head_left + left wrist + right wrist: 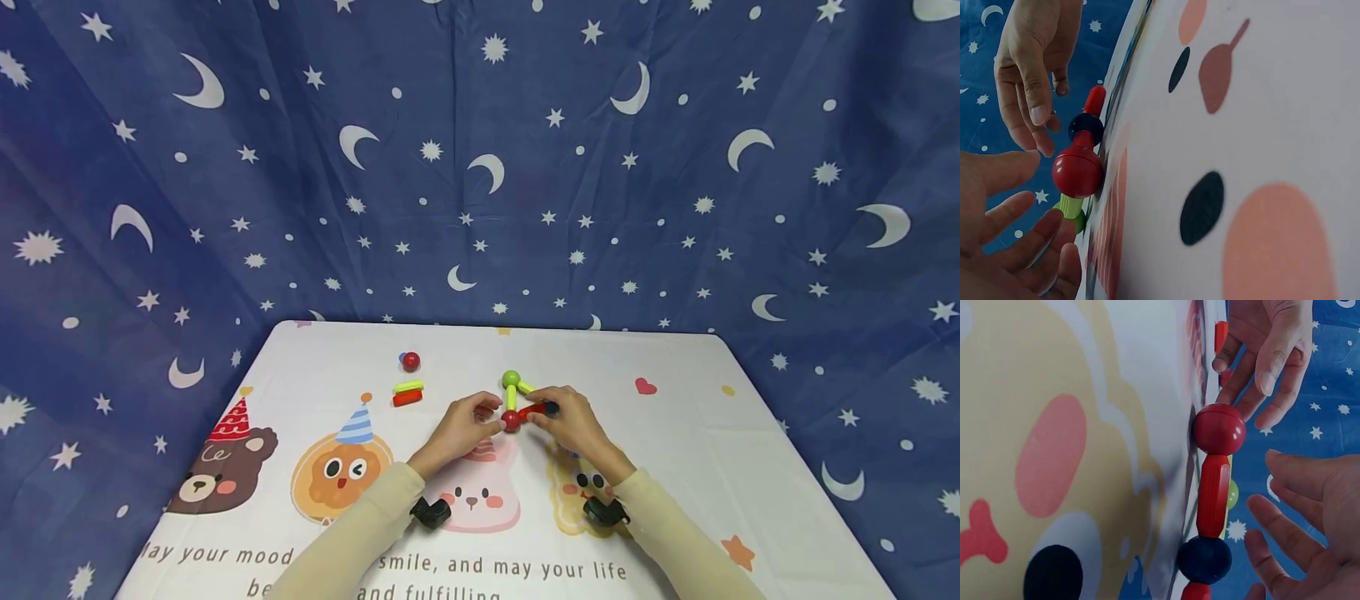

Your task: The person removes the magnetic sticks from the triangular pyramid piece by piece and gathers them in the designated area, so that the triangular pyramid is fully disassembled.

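On the white cartoon-printed tablecloth (675, 467), near its middle, we see a small structure of plastic balls and rods. A glossy red ball (511, 421) sits at its near corner. A light-green rod (511, 398) runs from it away from the person to a green ball (511, 379), and a short red rod (532, 411) runs from it rightward to a dark-blue ball (551, 408). A second light-green rod (527, 387) slants from the green ball toward the right hand.

The left hand (461, 425) lies just left of the red ball, fingers straight and slightly spread. In the left wrist view its fingertips (1029, 159) are close beside the ball without gripping it; we cannot tell whether any of them touches it. The right hand (567, 421) is over the red rod and the dark-blue ball, fingers loosely extended and apart. In the right wrist view its fingertips (1272, 456) stand just off the red rod, with a gap between them and the pieces.

Well apart, on the far left part of the cloth, we see a second red ball (410, 362) with a small blue ball (402, 357) right behind it, and nearer the person a loose light-green rod (408, 387) lying against a loose red rod (407, 398).

Behind the table hangs a dark-blue cloth printed with white moons and stars (480, 167).
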The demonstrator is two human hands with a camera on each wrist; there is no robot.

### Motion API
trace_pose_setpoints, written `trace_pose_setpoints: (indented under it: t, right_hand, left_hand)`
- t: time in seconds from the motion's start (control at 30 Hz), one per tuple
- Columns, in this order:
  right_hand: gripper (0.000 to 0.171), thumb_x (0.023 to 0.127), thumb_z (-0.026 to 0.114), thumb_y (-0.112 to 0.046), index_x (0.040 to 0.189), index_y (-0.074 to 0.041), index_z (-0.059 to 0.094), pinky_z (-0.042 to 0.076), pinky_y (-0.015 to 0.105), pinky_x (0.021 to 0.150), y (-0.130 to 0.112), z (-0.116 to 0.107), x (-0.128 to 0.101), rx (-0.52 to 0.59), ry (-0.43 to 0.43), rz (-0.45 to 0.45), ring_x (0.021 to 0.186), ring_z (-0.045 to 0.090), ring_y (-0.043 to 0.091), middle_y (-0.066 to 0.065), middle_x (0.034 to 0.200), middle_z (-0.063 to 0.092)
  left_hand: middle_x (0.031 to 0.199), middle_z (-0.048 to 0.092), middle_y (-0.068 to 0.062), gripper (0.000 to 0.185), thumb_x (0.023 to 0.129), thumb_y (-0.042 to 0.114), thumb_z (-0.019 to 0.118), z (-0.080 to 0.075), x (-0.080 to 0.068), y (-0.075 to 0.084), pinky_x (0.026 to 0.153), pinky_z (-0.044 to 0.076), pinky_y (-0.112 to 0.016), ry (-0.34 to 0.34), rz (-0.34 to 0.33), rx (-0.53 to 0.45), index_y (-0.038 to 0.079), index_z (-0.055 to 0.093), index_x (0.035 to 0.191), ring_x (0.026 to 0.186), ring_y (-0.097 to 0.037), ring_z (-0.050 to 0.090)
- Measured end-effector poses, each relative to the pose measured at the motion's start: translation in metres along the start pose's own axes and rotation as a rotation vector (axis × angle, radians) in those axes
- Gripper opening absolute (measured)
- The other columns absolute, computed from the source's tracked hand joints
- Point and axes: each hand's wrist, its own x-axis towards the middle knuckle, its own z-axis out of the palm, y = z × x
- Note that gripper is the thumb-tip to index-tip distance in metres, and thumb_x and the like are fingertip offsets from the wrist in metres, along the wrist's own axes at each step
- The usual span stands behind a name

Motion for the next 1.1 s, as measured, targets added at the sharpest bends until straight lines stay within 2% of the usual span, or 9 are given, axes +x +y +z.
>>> trace_pose_setpoints:
  t: [0.17,0.4,0.6,0.73,0.9,1.1]
  right_hand:
    - [0.034,0.081,0.081,-0.024,0.114,-0.018,0.074,0.043,0.053,0.099,0.004,0.0,0.004,-0.015,-0.009,-0.002,0.108,0.061,0.026,0.003,0.118,0.072]
    - [0.032,0.079,0.082,-0.024,0.111,-0.02,0.075,0.042,0.049,0.09,0.006,0.002,0.011,-0.042,-0.004,-0.029,0.099,0.061,0.024,0.002,0.112,0.074]
    - [0.027,0.08,0.082,-0.023,0.106,-0.023,0.077,0.047,0.043,0.084,0.009,0.006,0.013,-0.074,-0.028,-0.03,0.095,0.06,0.02,0.0,0.108,0.075]
    - [0.025,0.078,0.083,-0.022,0.102,-0.024,0.078,0.046,0.038,0.079,0.011,0.008,0.012,-0.089,-0.039,-0.013,0.092,0.059,0.018,-0.001,0.106,0.075]
    - [0.025,0.076,0.084,-0.02,0.1,-0.022,0.078,0.042,0.04,0.082,0.009,0.009,0.013,-0.08,-0.031,-0.025,0.09,0.058,0.018,-0.001,0.104,0.076]
    - [0.024,0.076,0.084,-0.019,0.099,-0.022,0.078,0.039,0.041,0.084,0.01,0.009,0.014,-0.095,-0.045,-0.036,0.088,0.055,0.016,-0.002,0.105,0.076]
  left_hand:
    - [0.114,0.07,-0.009,0.035,0.088,0.02,0.074,0.004,0.007,-0.002,0.094,0.053,-0.04,-0.011,0.001,0.002,0.009,0.065,0.12,0.105,-0.023,0.066]
    - [0.105,0.071,-0.003,0.034,0.087,0.022,0.074,0.005,0.014,-0.002,0.09,0.052,-0.035,-0.033,0.018,0.085,0.014,0.067,0.119,0.099,-0.017,0.065]
    - [0.102,0.072,-0.002,0.03,0.086,0.021,0.075,0.008,0.012,-0.003,0.085,0.052,-0.033,-0.043,0.027,0.065,0.014,0.068,0.114,0.096,-0.016,0.064]
    - [0.101,0.072,-0.002,0.03,0.086,0.022,0.076,0.013,0.011,-0.003,0.084,0.051,-0.031,-0.051,0.022,0.053,0.014,0.068,0.114,0.096,-0.016,0.064]
    - [0.1,0.072,-0.004,0.031,0.085,0.021,0.076,0.015,0.011,-0.002,0.081,0.051,-0.027,-0.034,0.036,0.061,0.014,0.068,0.114,0.095,-0.018,0.066]
    - [0.1,0.07,-0.004,0.029,0.084,0.021,0.078,0.017,0.012,0.001,0.075,0.051,-0.026,-0.027,0.02,0.075,0.017,0.067,0.11,0.092,-0.018,0.064]
